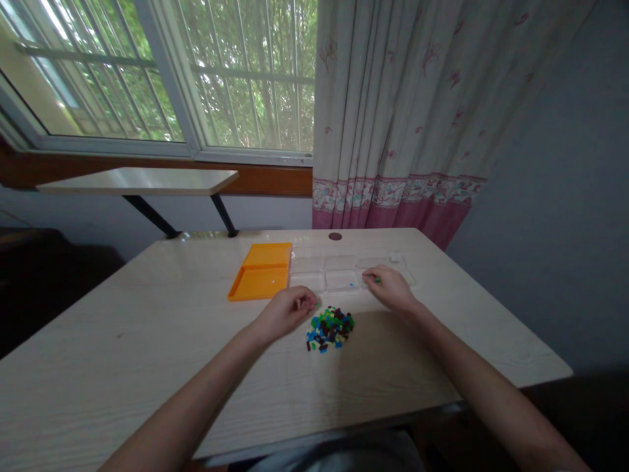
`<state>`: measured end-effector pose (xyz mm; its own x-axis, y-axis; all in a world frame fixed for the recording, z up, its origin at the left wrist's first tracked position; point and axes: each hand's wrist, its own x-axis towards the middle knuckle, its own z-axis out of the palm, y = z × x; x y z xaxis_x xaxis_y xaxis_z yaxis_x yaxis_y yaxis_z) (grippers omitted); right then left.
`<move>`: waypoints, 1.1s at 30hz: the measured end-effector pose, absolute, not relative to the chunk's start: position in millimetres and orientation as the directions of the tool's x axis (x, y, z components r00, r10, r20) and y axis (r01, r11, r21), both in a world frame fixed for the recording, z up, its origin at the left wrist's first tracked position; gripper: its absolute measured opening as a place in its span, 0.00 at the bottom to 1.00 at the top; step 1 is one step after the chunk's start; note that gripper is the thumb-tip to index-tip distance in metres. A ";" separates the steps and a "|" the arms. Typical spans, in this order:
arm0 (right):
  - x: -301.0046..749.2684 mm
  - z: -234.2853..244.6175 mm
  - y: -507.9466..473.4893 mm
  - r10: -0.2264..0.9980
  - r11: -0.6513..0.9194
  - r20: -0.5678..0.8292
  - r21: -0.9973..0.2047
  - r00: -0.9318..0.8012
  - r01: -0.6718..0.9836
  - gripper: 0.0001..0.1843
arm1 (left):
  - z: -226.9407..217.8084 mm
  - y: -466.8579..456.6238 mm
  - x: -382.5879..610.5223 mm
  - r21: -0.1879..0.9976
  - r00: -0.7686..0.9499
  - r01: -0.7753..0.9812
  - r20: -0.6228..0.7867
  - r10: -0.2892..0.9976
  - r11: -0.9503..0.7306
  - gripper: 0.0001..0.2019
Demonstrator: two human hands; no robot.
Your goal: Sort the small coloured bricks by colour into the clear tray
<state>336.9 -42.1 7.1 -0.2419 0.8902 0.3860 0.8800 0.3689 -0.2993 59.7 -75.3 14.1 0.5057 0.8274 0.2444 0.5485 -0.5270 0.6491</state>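
Right hand (392, 287) pinches a small green plastic piece (378, 280) at clear plastic trays (340, 280); left hand (287, 309) curls beside multicoloured plastic pieces (332, 329), grip unclear

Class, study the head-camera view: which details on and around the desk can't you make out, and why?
Head view:
Left hand: whether it grips anything; its own curl hides this.
Green piece at the right hand: full shape; the hand covers part.
Pile of pieces: exact count; they're tiny and overlap.
Clear trays: full outline at right; right hand covers part.
Blue speck: too small to identify.
Curtain: top, beyond upper edge.
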 end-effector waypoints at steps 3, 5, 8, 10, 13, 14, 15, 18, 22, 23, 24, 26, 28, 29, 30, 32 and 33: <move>310.3 3.6 -58.4 0.847 0.499 0.381 -0.329 -0.371 0.802 0.09 | 10.8 -75.9 62.8 0.706 0.476 0.508 0.247 0.844 -0.494 0.07; 293.3 1.1 -70.9 0.815 0.559 0.406 -0.359 -0.414 0.747 0.08 | 9.5 -76.6 64.1 0.734 0.470 0.481 0.247 0.848 -0.480 0.07; 276.2 -0.5 -86.9 0.768 0.630 0.445 -0.391 -0.461 0.671 0.07 | 9.1 -78.3 66.2 0.761 0.481 0.448 0.238 0.844 -0.470 0.07; 271.1 -0.1 -93.3 0.753 0.651 0.452 -0.403 -0.478 0.643 0.07 | 9.0 -79.9 68.0 0.770 0.493 0.435 0.230 0.839 -0.467 0.06; 269.3 0.9 -96.7 0.745 0.663 0.456 -0.418 -0.488 0.621 0.07 | 8.4 -81.9 70.4 0.782 0.502 0.422 0.220 0.836 -0.459 0.06; 269.2 1.1 -96.8 0.743 0.666 0.456 -0.423 -0.491 0.615 0.06 | 8.1 -82.4 71.0 0.785 0.504 0.421 0.215 0.837 -0.455 0.06; 269.2 1.3 -96.8 0.742 0.666 0.456 -0.428 -0.491 0.610 0.06 | 7.9 -82.7 71.3 0.785 0.505 0.424 0.209 0.837 -0.452 0.06; 269.0 1.4 -96.4 0.744 0.666 0.458 -0.441 -0.488 0.602 0.06 | 8.2 -83.4 71.8 0.782 0.512 0.433 0.195 0.837 -0.448 0.06; 268.4 0.8 -96.1 0.735 0.675 0.471 -0.448 -0.487 0.586 0.05 | 8.2 -84.0 72.0 0.784 0.529 0.419 0.200 0.825 -0.458 0.06; 268.2 0.7 -96.2 0.732 0.679 0.474 -0.447 -0.490 0.582 0.05 | 7.9 -84.1 72.1 0.784 0.531 0.419 0.199 0.824 -0.459 0.05; 268.1 0.7 -96.2 0.728 0.684 0.477 -0.445 -0.493 0.579 0.05 | 7.6 -84.0 72.1 0.781 0.532 0.422 0.197 0.824 -0.459 0.05; 268.1 0.8 -96.1 0.722 0.689 0.488 -0.442 -0.492 0.574 0.04 | 7.5 -83.6 72.1 0.772 0.533 0.436 0.192 0.824 -0.462 0.05; 269.0 1.0 -95.2 0.715 0.695 0.502 -0.437 -0.486 0.571 0.04 | 8.7 -83.0 71.5 0.752 0.546 0.453 0.190 0.816 -0.479 0.05; 269.9 1.1 -94.4 0.710 0.699 0.513 -0.433 -0.482 0.569 0.04 | 9.7 -82.6 70.8 0.735 0.559 0.463 0.193 0.806 -0.496 0.06; 271.2 1.3 -93.2 0.703 0.705 0.527 -0.426 -0.478 0.567 0.04 | 11.0 -82.2 69.8 0.710 0.577 0.475 0.196 0.793 -0.521 0.06; 274.7 1.9 -90.1 0.679 0.721 0.575 -0.404 -0.456 0.563 0.05 | 13.4 -81.5 67.3 0.642 0.619 0.502 0.201 0.759 -0.580 0.06; 276.8 2.6 -88.3 0.665 0.727 0.605 -0.394 -0.437 0.562 0.06 | 14.3 -81.2 65.8 0.605 0.638 0.515 0.202 0.743 -0.607 0.06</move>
<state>276.8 -88.3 2.6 -0.4369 0.6652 0.6055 0.5619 0.7275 -0.3938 65.8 -81.2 14.3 0.6378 0.7432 0.2023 0.5153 -0.6069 0.6051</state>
